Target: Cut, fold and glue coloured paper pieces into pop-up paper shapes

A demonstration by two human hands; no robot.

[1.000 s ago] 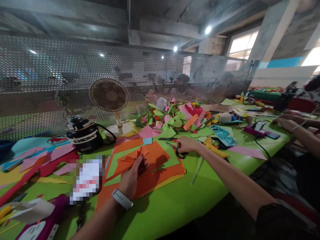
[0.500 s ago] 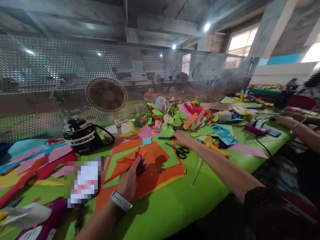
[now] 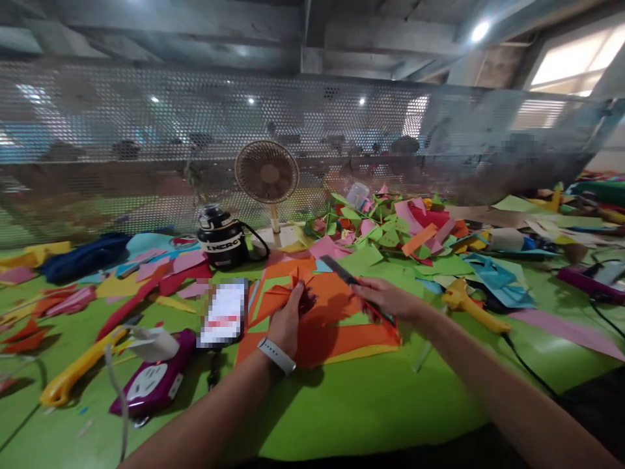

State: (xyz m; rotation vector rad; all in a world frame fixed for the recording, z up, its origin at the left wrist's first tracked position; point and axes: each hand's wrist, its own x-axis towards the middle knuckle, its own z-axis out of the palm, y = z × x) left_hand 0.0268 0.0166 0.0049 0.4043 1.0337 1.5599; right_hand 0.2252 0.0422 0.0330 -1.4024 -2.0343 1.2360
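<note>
My left hand (image 3: 287, 326), with a white watch band on its wrist, is closed on a folded piece of orange paper (image 3: 276, 296). The folds fan out beyond my thumb and fingers. Underneath lie orange and green paper sheets (image 3: 322, 345). My right hand (image 3: 383, 298) is closed around a long, flat dark tool with red edges at its rear (image 3: 339, 269). Its dark front end points up and left toward the folded paper, apart from it. My fingers cover its middle, so its exact kind is unclear.
A black bottle (image 3: 222, 244) and a small fan (image 3: 267, 172) stand behind the sheets. Paper scraps (image 3: 385, 228) are heaped at the back. A purple power strip (image 3: 156, 384) and yellow glue gun (image 3: 78, 374) lie left, a phone (image 3: 224, 312) nearer. Another yellow glue gun (image 3: 476, 312) lies right.
My right hand has lifted the dark tool from the table and brought it nearer the left hand. The view has turned left. The black-handled scissors seen earlier no longer show.
</note>
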